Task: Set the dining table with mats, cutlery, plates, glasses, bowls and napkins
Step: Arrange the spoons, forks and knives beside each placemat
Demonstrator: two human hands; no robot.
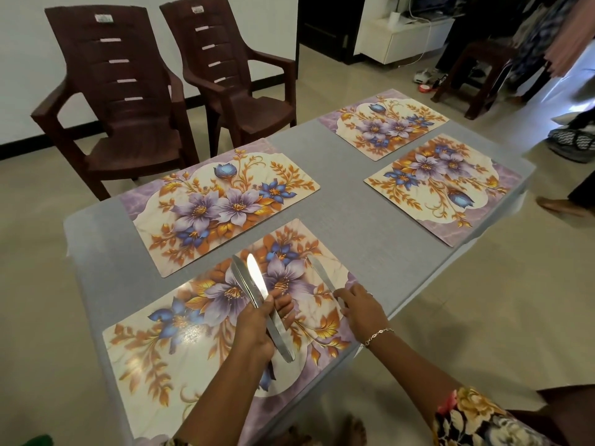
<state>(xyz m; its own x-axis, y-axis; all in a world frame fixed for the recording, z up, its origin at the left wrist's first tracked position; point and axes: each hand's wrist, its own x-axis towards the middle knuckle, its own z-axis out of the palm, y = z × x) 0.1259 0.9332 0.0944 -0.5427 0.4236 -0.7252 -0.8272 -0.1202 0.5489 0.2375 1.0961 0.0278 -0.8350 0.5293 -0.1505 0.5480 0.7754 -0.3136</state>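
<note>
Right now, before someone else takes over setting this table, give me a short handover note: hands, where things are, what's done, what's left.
Left hand: grips a bundle of knives, at least two, over the near mat.
Right hand: holds the handle of a single knife lying on that mat's right side.
Done: four mats on the table.
The mat beyond, far-corner mat and far-right mat hold nothing.
Left: their knives, then other cutlery, plates, glasses, bowls, napkins; none in view.
</note>
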